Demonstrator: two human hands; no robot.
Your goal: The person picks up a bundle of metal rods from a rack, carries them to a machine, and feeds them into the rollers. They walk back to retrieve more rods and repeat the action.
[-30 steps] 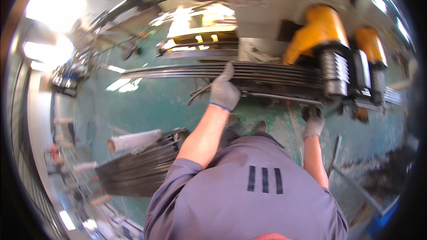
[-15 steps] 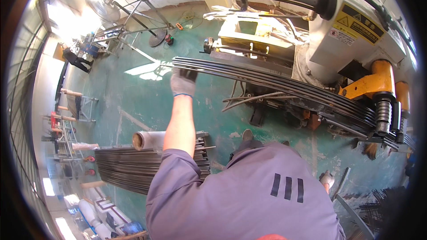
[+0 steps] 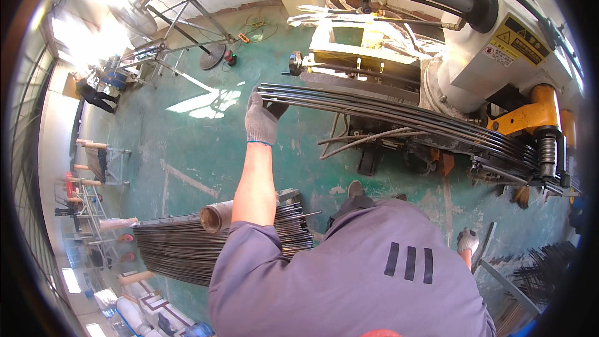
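My left hand [image 3: 262, 122], in a pale knitted glove, closes round the left end of a bundle of long thin metal bars [image 3: 374, 105]. Its thumb side lies at the bar ends, while the fingers are partly hidden under them. From there the bars slope right, in front of the machine, to a spring-loaded orange clamp arm [image 3: 527, 115]. Low at my right side is my right hand [image 3: 467, 240], also gloved. Its fingers look curled, and nothing shows in them. It hangs near an angled metal strip [image 3: 488, 240] without plainly touching it.
A large stack of dark bars [image 3: 206, 246] lies low on the left, with a cardboard-cored roll [image 3: 216, 217] at its edge. More thin rods [image 3: 549, 268] are piled at lower right. A pedestal fan [image 3: 134, 15] stands far left; another person [image 3: 95, 95] is beyond.
My left hand still holds the bar ends; its thumb side now shows more clearly. The whole view has shifted slightly, and my right hand remains low at my side.
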